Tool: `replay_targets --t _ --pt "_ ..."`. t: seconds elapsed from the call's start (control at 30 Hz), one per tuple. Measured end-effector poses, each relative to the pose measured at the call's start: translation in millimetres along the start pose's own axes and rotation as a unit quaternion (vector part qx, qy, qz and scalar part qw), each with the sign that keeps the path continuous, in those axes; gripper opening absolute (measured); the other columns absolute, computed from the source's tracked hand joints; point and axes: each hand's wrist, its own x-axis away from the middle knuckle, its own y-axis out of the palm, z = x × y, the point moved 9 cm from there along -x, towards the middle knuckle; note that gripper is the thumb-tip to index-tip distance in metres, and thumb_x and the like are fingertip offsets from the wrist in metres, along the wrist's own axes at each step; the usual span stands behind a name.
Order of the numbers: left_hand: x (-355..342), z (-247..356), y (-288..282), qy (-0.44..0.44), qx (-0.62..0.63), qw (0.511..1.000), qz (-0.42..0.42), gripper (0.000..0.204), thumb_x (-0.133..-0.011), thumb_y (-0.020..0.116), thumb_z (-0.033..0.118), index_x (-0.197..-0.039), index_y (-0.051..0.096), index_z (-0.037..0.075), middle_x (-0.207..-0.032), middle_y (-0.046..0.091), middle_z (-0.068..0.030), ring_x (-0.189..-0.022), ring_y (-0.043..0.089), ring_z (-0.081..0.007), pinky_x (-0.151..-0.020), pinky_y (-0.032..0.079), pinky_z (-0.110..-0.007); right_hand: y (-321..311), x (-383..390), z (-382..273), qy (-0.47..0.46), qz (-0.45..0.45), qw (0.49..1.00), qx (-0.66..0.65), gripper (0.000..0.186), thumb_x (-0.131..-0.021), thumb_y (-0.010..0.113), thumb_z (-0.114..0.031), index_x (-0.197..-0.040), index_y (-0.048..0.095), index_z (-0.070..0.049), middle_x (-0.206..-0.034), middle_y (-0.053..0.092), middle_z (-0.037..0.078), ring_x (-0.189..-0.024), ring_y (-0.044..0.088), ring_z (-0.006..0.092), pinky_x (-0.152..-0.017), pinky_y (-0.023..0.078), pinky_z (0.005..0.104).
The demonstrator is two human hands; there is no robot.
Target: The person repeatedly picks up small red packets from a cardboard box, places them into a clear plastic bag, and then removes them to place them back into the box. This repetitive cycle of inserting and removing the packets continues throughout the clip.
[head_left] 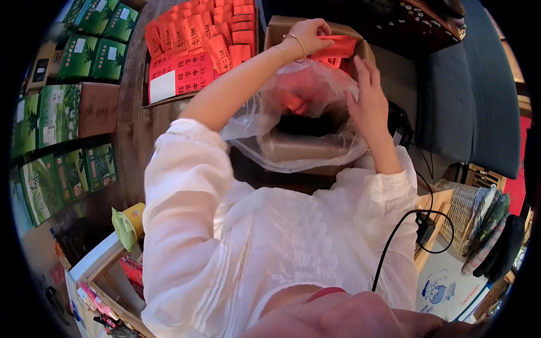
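My left hand (313, 36) has its fingers closed on an orange-red packet (342, 46) over an open cardboard box (279, 25) at the top centre. More red packets lie inside, partly hidden. A crumpled clear plastic bag (259, 132) lines the box and spills over its near side. My right hand (367, 93) is at the box's right side, fingers extended and apart, next to the bag's edge. Left of the box, many red packets (197, 31) lie in rows in a shallow carton on red printed sheets (191, 76).
Green boxes (101, 59) are stacked along the left on the wooden table (132, 124). A dark upholstered bench (473, 96) is at the right. A wicker basket with cloths (459, 214) and black cables sit lower right. A yellow container (132, 219) is lower left.
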Motion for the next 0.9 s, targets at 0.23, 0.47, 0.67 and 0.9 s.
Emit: replay_targets --t 0.23,0.47,0.67,0.9 --pt "105.1 75.7 -37.6 0.001 0.052 0.997 -0.06 0.034 -0.074 0.075 0.029 -0.095 0.064 0.005 -0.082 0.064 -0.0035 -0.075 0.059 -0.0116 -0.072 0.05 -0.027 23.7 4.3 -32.4 -0.089 -0.034 0.995 -0.011 0.059 -0.072 0.069 -0.008 -0.126 0.046 -0.009 -0.125 0.049 0.015 -0.104 0.058 0.0333 -0.079 0.051 0.0394" --pt "159.0 60.9 -39.8 -0.003 0.137 0.985 -0.1 0.081 -0.067 0.083 0.019 -0.133 0.039 0.005 -0.129 0.047 -0.0116 -0.116 0.051 -0.0207 -0.098 0.044 -0.035 57.9 8.7 -27.1 -0.019 -0.145 0.93 -0.337 0.056 -0.071 0.073 -0.006 -0.122 0.049 -0.002 -0.107 0.058 0.009 -0.096 0.06 0.0215 -0.085 0.048 0.0326" --pt "180.4 49.2 -15.8 -0.005 0.137 0.983 -0.125 0.073 -0.068 0.08 0.014 -0.128 0.041 0.0 -0.126 0.051 -0.0153 -0.114 0.053 -0.0244 -0.099 0.041 -0.033 83.8 32.6 -31.3 0.091 -0.247 0.804 -0.533 0.059 -0.075 0.072 -0.004 -0.127 0.044 0.0 -0.113 0.058 0.008 -0.102 0.058 0.0165 -0.09 0.047 0.0306" --pt "188.0 32.6 -31.9 -0.018 0.078 0.991 -0.104 0.065 -0.065 0.081 0.023 -0.117 0.048 0.001 -0.107 0.059 -0.02 -0.102 0.057 -0.0359 -0.087 0.046 -0.038 16.0 11.7 -31.2 -0.039 -0.044 0.898 -0.436 0.06 -0.075 0.065 0.002 -0.13 0.045 -0.007 -0.118 0.057 0.01 -0.103 0.057 0.0157 -0.085 0.048 0.0302"
